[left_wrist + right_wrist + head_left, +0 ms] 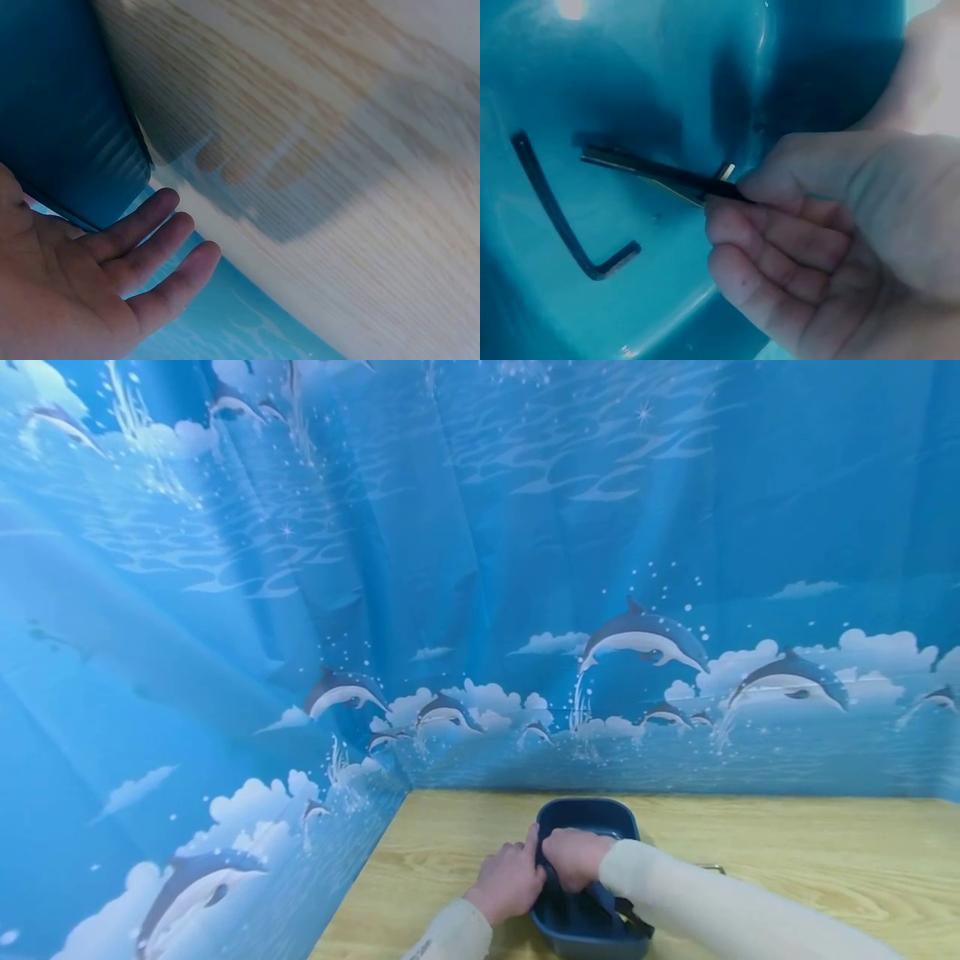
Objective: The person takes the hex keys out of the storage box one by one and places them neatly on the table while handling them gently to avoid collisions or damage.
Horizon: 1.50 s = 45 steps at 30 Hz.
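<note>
- Head view: one blue container [592,945] stands on the surface [795,835]; the right hand [573,857] reaches inside, the left hand [510,878] is at its left side.
- Left wrist view: three fingers extend loosely beside the container, grasping nothing visible.
- Right wrist view: the right hand pinches one dark hex key [660,172] above the container's floor; another hex key [559,217] lies there, unheld. The work seems partly done, with this second one left. Whether the gold piece [676,192] underneath is a third, I cannot tell.

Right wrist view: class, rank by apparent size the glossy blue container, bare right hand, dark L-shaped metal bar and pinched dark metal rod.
1. Glossy blue container
2. Bare right hand
3. Dark L-shaped metal bar and pinched dark metal rod: unranked, since the rod is partly hidden.
</note>
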Each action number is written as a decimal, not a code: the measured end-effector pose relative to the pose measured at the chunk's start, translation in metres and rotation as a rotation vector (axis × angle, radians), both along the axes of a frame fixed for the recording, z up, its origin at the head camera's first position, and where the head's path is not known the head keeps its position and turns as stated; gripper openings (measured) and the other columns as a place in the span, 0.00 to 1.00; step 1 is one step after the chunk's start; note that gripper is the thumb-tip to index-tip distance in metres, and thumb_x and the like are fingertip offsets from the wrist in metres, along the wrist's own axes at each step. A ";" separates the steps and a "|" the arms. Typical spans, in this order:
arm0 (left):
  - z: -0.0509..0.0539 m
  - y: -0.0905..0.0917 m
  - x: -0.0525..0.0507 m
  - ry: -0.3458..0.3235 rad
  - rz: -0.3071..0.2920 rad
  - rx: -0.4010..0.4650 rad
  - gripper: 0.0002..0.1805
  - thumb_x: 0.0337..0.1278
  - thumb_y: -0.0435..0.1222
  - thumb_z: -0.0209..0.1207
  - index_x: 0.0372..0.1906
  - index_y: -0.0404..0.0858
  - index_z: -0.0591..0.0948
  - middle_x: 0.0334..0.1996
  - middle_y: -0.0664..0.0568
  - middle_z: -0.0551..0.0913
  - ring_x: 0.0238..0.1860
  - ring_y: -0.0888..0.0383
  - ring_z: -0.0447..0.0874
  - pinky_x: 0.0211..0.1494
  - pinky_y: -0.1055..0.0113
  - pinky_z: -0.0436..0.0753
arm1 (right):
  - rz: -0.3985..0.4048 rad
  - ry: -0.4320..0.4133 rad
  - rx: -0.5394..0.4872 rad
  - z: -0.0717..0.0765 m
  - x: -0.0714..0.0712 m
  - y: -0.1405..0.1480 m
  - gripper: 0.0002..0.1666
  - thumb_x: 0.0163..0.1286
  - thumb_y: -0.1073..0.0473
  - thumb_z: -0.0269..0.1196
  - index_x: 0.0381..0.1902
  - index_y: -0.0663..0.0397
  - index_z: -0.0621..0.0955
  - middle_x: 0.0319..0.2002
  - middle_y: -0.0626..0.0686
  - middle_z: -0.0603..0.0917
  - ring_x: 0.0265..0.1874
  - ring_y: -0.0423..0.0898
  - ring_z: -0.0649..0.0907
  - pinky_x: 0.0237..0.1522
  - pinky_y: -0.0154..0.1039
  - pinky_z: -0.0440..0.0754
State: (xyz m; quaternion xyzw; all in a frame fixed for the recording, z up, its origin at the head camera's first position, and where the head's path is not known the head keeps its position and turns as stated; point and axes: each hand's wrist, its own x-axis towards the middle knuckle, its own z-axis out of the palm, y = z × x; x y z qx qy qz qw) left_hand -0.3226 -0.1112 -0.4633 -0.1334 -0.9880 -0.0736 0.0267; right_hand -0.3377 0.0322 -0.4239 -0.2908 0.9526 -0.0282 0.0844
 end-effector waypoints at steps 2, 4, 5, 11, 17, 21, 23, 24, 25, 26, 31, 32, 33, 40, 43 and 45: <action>-0.001 -0.001 0.001 0.014 -0.001 -0.006 0.34 0.70 0.47 0.52 0.77 0.40 0.63 0.52 0.43 0.84 0.51 0.48 0.83 0.48 0.48 0.83 | 0.021 0.019 -0.011 0.002 0.003 0.002 0.07 0.59 0.66 0.70 0.26 0.51 0.82 0.21 0.48 0.78 0.19 0.42 0.76 0.25 0.36 0.78; -0.001 -0.001 0.001 0.023 -0.002 -0.011 0.34 0.70 0.47 0.53 0.77 0.40 0.63 0.52 0.43 0.85 0.51 0.48 0.83 0.47 0.49 0.83 | 0.042 0.036 -0.024 0.003 0.006 0.005 0.09 0.59 0.66 0.70 0.24 0.50 0.81 0.19 0.47 0.77 0.18 0.41 0.75 0.26 0.36 0.77; -0.001 -0.001 0.001 0.028 -0.003 -0.013 0.34 0.70 0.47 0.53 0.77 0.40 0.63 0.52 0.43 0.85 0.51 0.48 0.83 0.46 0.49 0.83 | 0.047 0.034 -0.036 0.004 0.007 0.007 0.10 0.59 0.67 0.70 0.23 0.50 0.81 0.18 0.46 0.77 0.17 0.41 0.75 0.25 0.36 0.76; -0.002 0.000 0.000 0.031 0.009 -0.019 0.34 0.70 0.47 0.52 0.77 0.42 0.63 0.52 0.44 0.85 0.51 0.48 0.84 0.45 0.49 0.83 | 0.081 0.032 -0.150 0.008 0.013 0.024 0.15 0.57 0.69 0.70 0.19 0.48 0.78 0.17 0.43 0.74 0.16 0.39 0.72 0.22 0.36 0.72; -0.004 0.001 0.000 0.062 0.011 -0.020 0.33 0.68 0.46 0.53 0.75 0.42 0.65 0.49 0.44 0.85 0.48 0.48 0.84 0.43 0.49 0.83 | 0.120 0.000 -0.296 0.016 0.016 0.041 0.15 0.56 0.74 0.64 0.20 0.49 0.76 0.15 0.41 0.69 0.14 0.37 0.65 0.20 0.34 0.63; -0.004 0.002 -0.001 0.047 0.013 -0.019 0.34 0.69 0.47 0.52 0.76 0.42 0.64 0.51 0.44 0.85 0.50 0.48 0.84 0.45 0.48 0.83 | 0.112 -0.042 -0.390 0.023 0.019 0.054 0.14 0.58 0.73 0.62 0.23 0.48 0.77 0.17 0.41 0.68 0.15 0.38 0.62 0.22 0.34 0.61; -0.004 0.002 -0.001 0.043 0.013 -0.016 0.34 0.69 0.47 0.52 0.76 0.42 0.63 0.51 0.43 0.85 0.51 0.48 0.84 0.45 0.48 0.83 | 0.102 -0.042 -0.419 0.026 0.020 0.060 0.12 0.59 0.72 0.64 0.27 0.47 0.79 0.19 0.41 0.72 0.17 0.37 0.67 0.22 0.34 0.66; -0.005 0.001 -0.001 0.042 0.012 -0.014 0.34 0.69 0.47 0.52 0.76 0.42 0.63 0.51 0.43 0.85 0.51 0.48 0.84 0.45 0.48 0.83 | 0.092 -0.041 -0.430 0.027 0.020 0.063 0.12 0.60 0.71 0.64 0.28 0.46 0.80 0.21 0.41 0.73 0.17 0.37 0.69 0.23 0.34 0.68; -0.005 0.001 -0.001 0.043 0.012 -0.012 0.34 0.69 0.46 0.52 0.76 0.42 0.63 0.51 0.43 0.85 0.51 0.48 0.84 0.44 0.48 0.83 | 0.081 -0.036 -0.439 0.027 0.021 0.067 0.12 0.60 0.70 0.64 0.30 0.44 0.80 0.23 0.41 0.75 0.19 0.37 0.72 0.25 0.35 0.71; -0.005 0.001 -0.001 0.042 0.012 -0.008 0.34 0.69 0.46 0.52 0.76 0.42 0.63 0.51 0.43 0.85 0.51 0.48 0.84 0.45 0.48 0.83 | 0.073 -0.033 -0.452 0.028 0.021 0.070 0.12 0.61 0.70 0.65 0.32 0.44 0.81 0.23 0.41 0.76 0.20 0.37 0.73 0.26 0.35 0.73; -0.004 0.001 0.000 0.032 0.008 0.003 0.34 0.69 0.46 0.52 0.77 0.41 0.63 0.53 0.42 0.84 0.52 0.47 0.83 0.46 0.47 0.83 | 0.002 -0.024 -0.518 0.030 0.025 0.086 0.12 0.60 0.68 0.63 0.36 0.43 0.82 0.23 0.43 0.77 0.21 0.40 0.74 0.28 0.37 0.74; -0.004 0.001 0.000 0.030 0.006 0.005 0.34 0.69 0.46 0.52 0.77 0.41 0.62 0.53 0.42 0.84 0.53 0.47 0.83 0.47 0.47 0.83 | -0.014 -0.021 -0.532 0.031 0.025 0.089 0.12 0.60 0.68 0.63 0.36 0.43 0.82 0.23 0.43 0.77 0.21 0.40 0.74 0.28 0.37 0.73; -0.005 0.000 0.001 0.033 0.004 0.004 0.34 0.69 0.46 0.52 0.77 0.41 0.62 0.53 0.42 0.84 0.53 0.47 0.83 0.47 0.47 0.83 | -0.031 -0.019 -0.544 0.031 0.026 0.092 0.13 0.60 0.68 0.63 0.36 0.43 0.81 0.23 0.43 0.77 0.21 0.40 0.74 0.28 0.37 0.73; -0.005 -0.002 0.003 0.098 -0.013 0.001 0.34 0.67 0.45 0.53 0.75 0.40 0.64 0.48 0.42 0.85 0.49 0.46 0.84 0.42 0.47 0.83 | -0.098 -0.018 -0.621 0.039 0.026 0.113 0.12 0.58 0.70 0.63 0.35 0.48 0.81 0.23 0.47 0.77 0.20 0.42 0.73 0.29 0.38 0.74; -0.006 -0.002 0.002 0.103 -0.019 0.002 0.34 0.67 0.45 0.53 0.75 0.40 0.64 0.48 0.43 0.85 0.49 0.46 0.84 0.42 0.47 0.83 | -0.119 -0.004 -0.612 0.039 0.026 0.124 0.11 0.58 0.70 0.63 0.34 0.48 0.81 0.23 0.46 0.76 0.22 0.42 0.73 0.31 0.39 0.73; -0.006 -0.001 0.002 0.098 -0.019 0.001 0.34 0.67 0.46 0.53 0.75 0.40 0.64 0.48 0.43 0.85 0.49 0.46 0.84 0.42 0.47 0.83 | -0.125 0.005 -0.606 0.037 0.026 0.132 0.11 0.57 0.70 0.63 0.33 0.47 0.80 0.23 0.46 0.76 0.22 0.41 0.73 0.31 0.39 0.73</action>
